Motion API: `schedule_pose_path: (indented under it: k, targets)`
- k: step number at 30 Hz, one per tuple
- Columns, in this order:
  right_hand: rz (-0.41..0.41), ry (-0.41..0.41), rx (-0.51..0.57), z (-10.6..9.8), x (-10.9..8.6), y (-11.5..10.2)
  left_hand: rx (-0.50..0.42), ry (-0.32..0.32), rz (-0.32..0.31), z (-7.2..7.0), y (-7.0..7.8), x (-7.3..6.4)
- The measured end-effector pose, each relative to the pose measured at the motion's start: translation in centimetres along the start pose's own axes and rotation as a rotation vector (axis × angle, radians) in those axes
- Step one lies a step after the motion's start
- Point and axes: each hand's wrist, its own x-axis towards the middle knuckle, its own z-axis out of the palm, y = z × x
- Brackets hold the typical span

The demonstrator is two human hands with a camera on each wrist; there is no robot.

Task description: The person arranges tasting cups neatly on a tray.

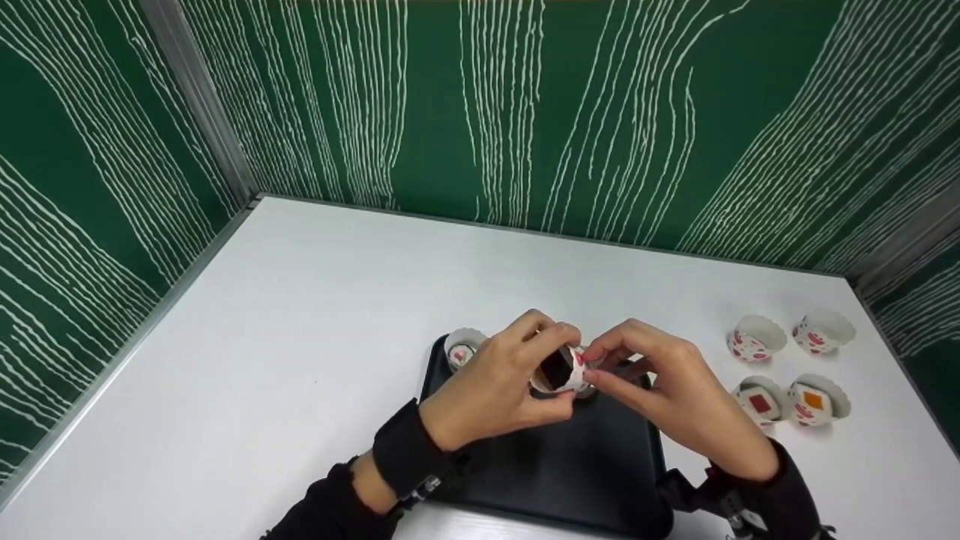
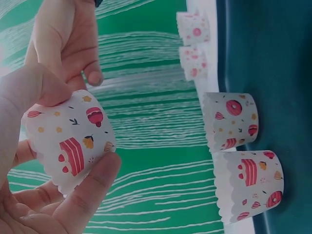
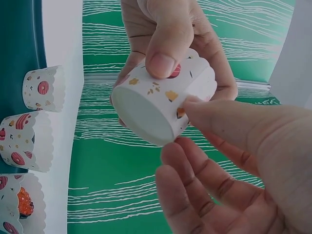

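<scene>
My left hand (image 1: pixel 499 375) holds a white paper baking cup (image 2: pixel 73 136), printed with cakes and flowers, with thumb and fingers around its side. The cup lies tipped on its side. Its mouth faces left in the head view, where something dark brown (image 1: pixel 556 369) shows inside. My right hand (image 1: pixel 660 375) pinches the cup near its base, thumb on the side wall and fingertips at the bottom edge. The plain round base (image 3: pixel 146 117) of the cup shows in the right wrist view. Both hands are above a black tray (image 1: pixel 562 472).
A baking cup (image 1: pixel 463 349) with a pink-and-white piece stands at the tray's back left corner; my hands partly hide others. Right of the tray stand several cups, one with a red square (image 1: pixel 760 403), one with an orange square (image 1: pixel 812 399). Green walls enclose the white table (image 1: pixel 247 360).
</scene>
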Motion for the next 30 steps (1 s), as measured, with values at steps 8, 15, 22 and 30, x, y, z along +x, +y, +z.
schedule_pose_path:
  k: [8, 15, 22, 30]
  targets:
    - [-0.015, -0.001, -0.002, -0.2, -0.1, 0.0, -0.011, -0.011, -0.001, 0.1, 0.0, 0.0]
    - [-0.005, 0.012, -0.043, -0.8, -0.4, -0.3, 0.008, -0.025, -0.008, 0.2, -0.1, 0.0]
    - [-0.003, 0.044, -0.06, -1.7, -0.6, -0.5, 0.028, -0.031, -0.012, 0.1, -0.3, 0.0]
    - [0.014, 0.08, -0.079, -3.0, -0.9, -0.6, 0.048, -0.039, -0.02, 0.0, -0.7, 0.0]
